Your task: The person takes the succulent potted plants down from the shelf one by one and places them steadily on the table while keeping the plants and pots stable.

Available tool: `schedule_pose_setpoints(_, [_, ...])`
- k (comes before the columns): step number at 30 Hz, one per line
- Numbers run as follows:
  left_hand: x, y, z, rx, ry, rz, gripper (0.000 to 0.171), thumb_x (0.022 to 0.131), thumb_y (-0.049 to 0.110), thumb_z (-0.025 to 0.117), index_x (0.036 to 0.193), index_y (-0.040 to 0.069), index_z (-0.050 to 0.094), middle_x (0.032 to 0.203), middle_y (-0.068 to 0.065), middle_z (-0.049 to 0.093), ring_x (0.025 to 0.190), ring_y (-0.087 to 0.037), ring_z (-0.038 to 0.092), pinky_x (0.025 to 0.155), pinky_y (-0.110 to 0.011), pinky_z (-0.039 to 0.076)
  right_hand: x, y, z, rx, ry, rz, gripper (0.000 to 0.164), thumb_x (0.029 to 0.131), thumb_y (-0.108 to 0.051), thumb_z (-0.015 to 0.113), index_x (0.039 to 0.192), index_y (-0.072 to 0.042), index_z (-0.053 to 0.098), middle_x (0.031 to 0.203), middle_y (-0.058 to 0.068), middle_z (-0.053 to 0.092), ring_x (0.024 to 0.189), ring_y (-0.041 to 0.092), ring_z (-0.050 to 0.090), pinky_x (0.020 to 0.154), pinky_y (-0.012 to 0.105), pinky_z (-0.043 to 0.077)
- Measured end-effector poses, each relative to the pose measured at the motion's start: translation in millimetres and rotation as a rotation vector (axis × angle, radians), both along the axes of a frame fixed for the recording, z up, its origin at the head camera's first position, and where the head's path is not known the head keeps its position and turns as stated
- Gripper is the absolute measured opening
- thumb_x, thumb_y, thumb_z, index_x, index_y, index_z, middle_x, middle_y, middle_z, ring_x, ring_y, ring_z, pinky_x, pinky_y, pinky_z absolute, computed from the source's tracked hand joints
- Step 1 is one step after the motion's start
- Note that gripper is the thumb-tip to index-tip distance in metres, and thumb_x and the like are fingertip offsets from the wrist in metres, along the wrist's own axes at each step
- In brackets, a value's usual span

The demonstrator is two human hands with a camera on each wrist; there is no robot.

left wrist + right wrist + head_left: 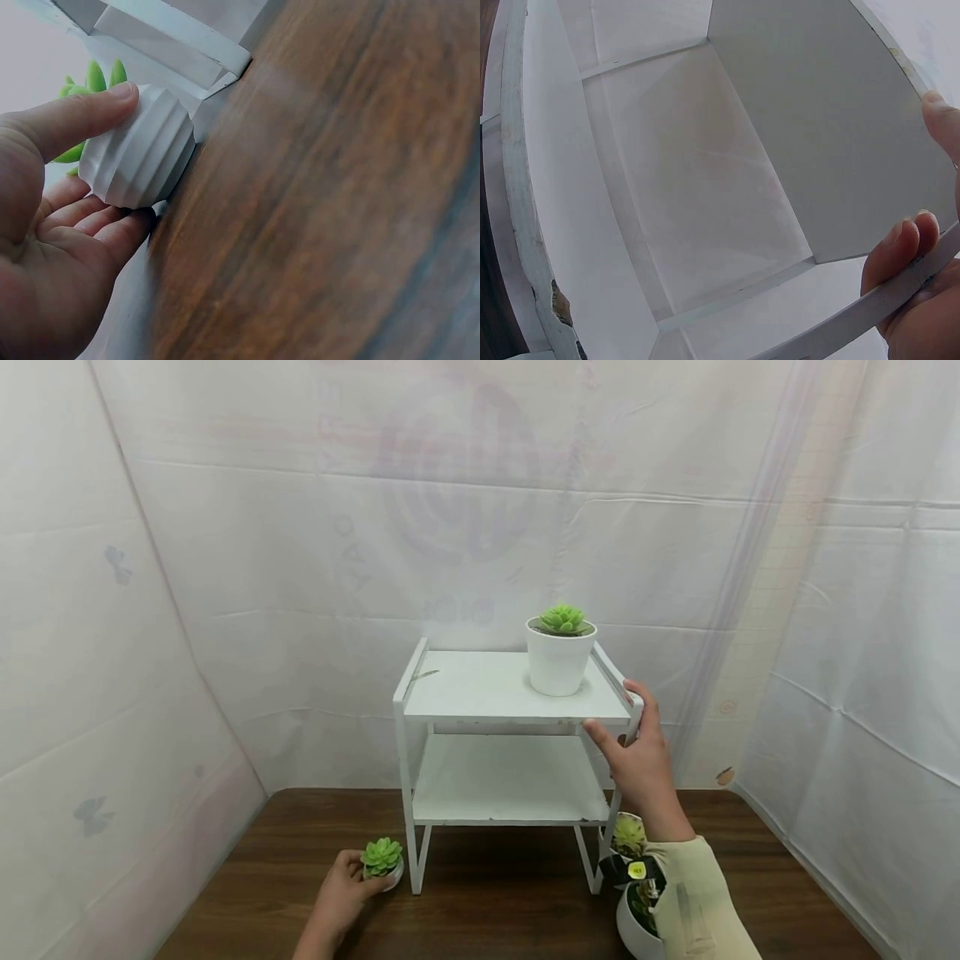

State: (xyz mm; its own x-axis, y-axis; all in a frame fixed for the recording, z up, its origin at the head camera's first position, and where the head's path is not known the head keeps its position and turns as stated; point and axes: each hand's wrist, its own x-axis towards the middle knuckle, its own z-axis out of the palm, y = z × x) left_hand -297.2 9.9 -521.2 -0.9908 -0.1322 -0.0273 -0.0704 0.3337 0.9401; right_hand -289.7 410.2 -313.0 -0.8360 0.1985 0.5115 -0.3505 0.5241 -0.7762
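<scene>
A white two-tier shelf (510, 781) stands on the wooden table. On its top board, toward the right, sits a white pot with a green succulent (558, 660). My right hand (647, 768) grips the shelf's upper right side; in the right wrist view the fingers (900, 247) curl round its side bar and the thumb touches the board's edge. Left of the shelf's front leg, my left hand (345, 889) holds a small potted succulent (382, 858). In the left wrist view its ribbed white pot (142, 150) lies between thumb and fingers, low over or on the table; contact is unclear.
Right of the shelf, a yellow-green succulent (628, 833) and another white pot (636, 927) stand on the table (487, 918), partly hidden by my right forearm and its wrist camera (633, 870). White sheeting (300, 568) hangs behind and along both sides.
</scene>
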Motion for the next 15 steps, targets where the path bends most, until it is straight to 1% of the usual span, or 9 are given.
schedule_pose_setpoints(2, [-0.3, 0.0, -0.2, 0.007, 0.001, 0.0, 0.074, 0.076, 0.016, 0.083, 0.126, -0.01, 0.036, 0.141, -0.039, 0.038, 0.133, -0.051, 0.038, 0.106, -0.055, 0.039, 0.5, -0.4, 0.1, -0.002, -0.005, 0.001, 0.082, 0.087, -0.045, 0.07, 0.15, -0.04, 0.018, 0.083, 0.011, 0.045, 0.052, 0.016, 0.045, 0.05, 0.032, 0.043])
schedule_pose_setpoints(5, [-0.8, 0.0, -1.0, 0.006, 0.001, -0.003, 0.075, 0.076, 0.016, 0.083, 0.127, -0.01, 0.035, 0.141, -0.039, 0.039, 0.133, -0.051, 0.039, 0.106, -0.055, 0.039, 1.2, -1.0, 0.9, -0.003, -0.01, 0.008, 0.083, 0.087, -0.045, 0.07, 0.151, -0.04, 0.017, 0.085, 0.012, 0.046, 0.052, 0.016, 0.046, 0.05, 0.032, 0.044])
schedule_pose_setpoints(11, [-1.7, 0.1, -1.3, 0.014, -0.009, -0.005, 0.075, 0.077, 0.016, 0.083, 0.127, -0.009, 0.033, 0.138, -0.038, 0.042, 0.13, -0.05, 0.042, 0.102, -0.052, 0.044, 1.7, -1.2, 1.5, -0.009, -0.015, 0.014, 0.083, 0.087, -0.045, 0.069, 0.151, -0.041, 0.016, 0.104, 0.017, 0.048, 0.06, 0.019, 0.045, 0.053, 0.032, 0.043])
schedule_pose_setpoints(15, [-1.6, 0.6, -0.3, 0.01, -0.017, -0.006, 0.075, 0.077, 0.017, 0.083, 0.127, -0.008, 0.033, 0.137, -0.037, 0.044, 0.129, -0.049, 0.044, 0.1, -0.05, 0.045, 1.5, -0.8, 1.2, -0.006, -0.009, 0.011, 0.082, 0.087, -0.045, 0.069, 0.151, -0.041, 0.017, 0.1, 0.016, 0.048, 0.057, 0.018, 0.045, 0.052, 0.032, 0.043])
